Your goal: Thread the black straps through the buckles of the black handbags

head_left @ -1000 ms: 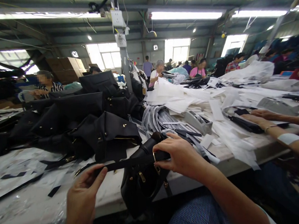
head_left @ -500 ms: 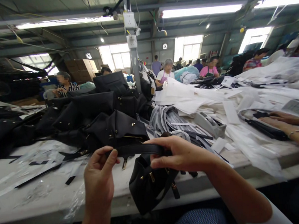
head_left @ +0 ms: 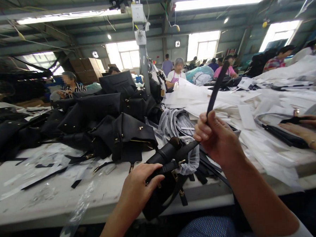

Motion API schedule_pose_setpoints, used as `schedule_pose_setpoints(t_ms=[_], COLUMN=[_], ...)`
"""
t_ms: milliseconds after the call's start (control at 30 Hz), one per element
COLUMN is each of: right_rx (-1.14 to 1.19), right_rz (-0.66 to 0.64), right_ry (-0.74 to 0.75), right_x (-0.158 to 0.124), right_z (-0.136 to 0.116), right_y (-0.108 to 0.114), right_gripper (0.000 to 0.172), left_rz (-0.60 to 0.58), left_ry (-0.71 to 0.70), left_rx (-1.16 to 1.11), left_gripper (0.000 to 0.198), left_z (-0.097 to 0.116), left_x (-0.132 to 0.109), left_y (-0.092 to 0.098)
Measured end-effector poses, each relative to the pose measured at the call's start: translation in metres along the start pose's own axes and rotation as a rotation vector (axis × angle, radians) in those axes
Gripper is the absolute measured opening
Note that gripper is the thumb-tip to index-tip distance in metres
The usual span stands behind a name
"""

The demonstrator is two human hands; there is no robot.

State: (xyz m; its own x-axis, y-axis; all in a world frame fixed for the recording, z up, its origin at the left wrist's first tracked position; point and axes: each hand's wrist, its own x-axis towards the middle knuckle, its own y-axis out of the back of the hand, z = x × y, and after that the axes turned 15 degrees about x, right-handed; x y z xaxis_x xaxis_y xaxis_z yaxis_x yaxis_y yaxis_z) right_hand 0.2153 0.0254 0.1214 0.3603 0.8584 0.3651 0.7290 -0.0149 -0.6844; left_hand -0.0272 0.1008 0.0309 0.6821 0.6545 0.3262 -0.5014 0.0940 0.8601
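A black handbag (head_left: 162, 194) hangs over the front edge of the white worktable (head_left: 46, 205). My left hand (head_left: 140, 190) is closed on the bag's top, fingers over its strap and gold buckle. My right hand (head_left: 217, 138) is raised above the bag and closed on a long black strap (head_left: 216, 89), whose free end sticks up and to the right. The strap's lower part runs down to the bag.
A heap of black bags (head_left: 94, 118) fills the table's left and middle. White paper sheets (head_left: 226, 100) and grey straps cover the right. Another person's hands (head_left: 304, 128) rest on a black piece at the right. Several people work at the back. Loose strap scraps (head_left: 44, 175) lie at left.
My left hand let go of the strap end and moved right onto the bag. My right hand rose, pulling the strap upward so its free end points up.
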Motion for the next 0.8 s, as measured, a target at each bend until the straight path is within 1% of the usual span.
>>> schedule_pose_setpoints(t_ms=[100, 167, 233, 333, 433, 500, 533, 567, 667, 700, 733, 800], right_rx=[0.134, 0.165, 0.154, 0.106, 0.098, 0.043, -0.034, -0.151, -0.641, -0.796, -0.924, -1.098], right_rz=[0.095, 0.132, 0.149, 0.176, 0.194, 0.151, 0.111, 0.058, -0.167, -0.243, -0.309, -0.387], right_ry=[0.097, 0.123, 0.119, 0.134, 0.219, 0.226, 0.169, 0.06, -0.389, -0.482, -0.527, -0.513], right_x=[0.004, 0.005, 0.005, 0.003, -0.001, -0.008, -0.012, -0.018, -0.034, -0.038, -0.041, -0.044], right_z=[-0.007, -0.01, -0.013, -0.021, -0.033, -0.038, -0.038, -0.035, -0.017, -0.009, -0.002, 0.012], right_y=[0.009, 0.015, 0.019, 0.019, 0.017, 0.016, 0.016, 0.015, 0.009, 0.006, 0.003, -0.002], right_gripper=[0.016, 0.014, 0.013, 0.015, 0.016, 0.018, 0.02, 0.021, 0.026, 0.028, 0.031, 0.037], left_rz=[0.063, 0.063, 0.008, -0.086, -0.089, -0.059, -0.038, -0.011, 0.089, 0.121, 0.154, 0.207], left_ry=[0.031, 0.096, 0.143, 0.16, 0.202, 0.252, 0.279, 0.303, 0.343, 0.342, 0.337, 0.323], left_rx=[0.127, 0.145, 0.097, -0.015, -0.137, -0.244, -0.298, -0.344, -0.407, -0.404, -0.392, -0.359], left_gripper=[0.025, 0.026, 0.027, 0.028, 0.031, 0.038, 0.041, 0.044, 0.045, 0.044, 0.044, 0.042], left_z=[-0.002, -0.004, -0.004, -0.003, -0.002, -0.002, -0.001, -0.001, 0.002, 0.002, 0.003, 0.003], left_x=[-0.007, -0.012, -0.016, -0.018, -0.015, -0.011, -0.01, -0.008, -0.005, -0.005, -0.006, -0.01], left_y=[0.001, 0.002, 0.002, 0.002, 0.0, -0.002, -0.003, -0.005, -0.011, -0.013, -0.016, -0.02])
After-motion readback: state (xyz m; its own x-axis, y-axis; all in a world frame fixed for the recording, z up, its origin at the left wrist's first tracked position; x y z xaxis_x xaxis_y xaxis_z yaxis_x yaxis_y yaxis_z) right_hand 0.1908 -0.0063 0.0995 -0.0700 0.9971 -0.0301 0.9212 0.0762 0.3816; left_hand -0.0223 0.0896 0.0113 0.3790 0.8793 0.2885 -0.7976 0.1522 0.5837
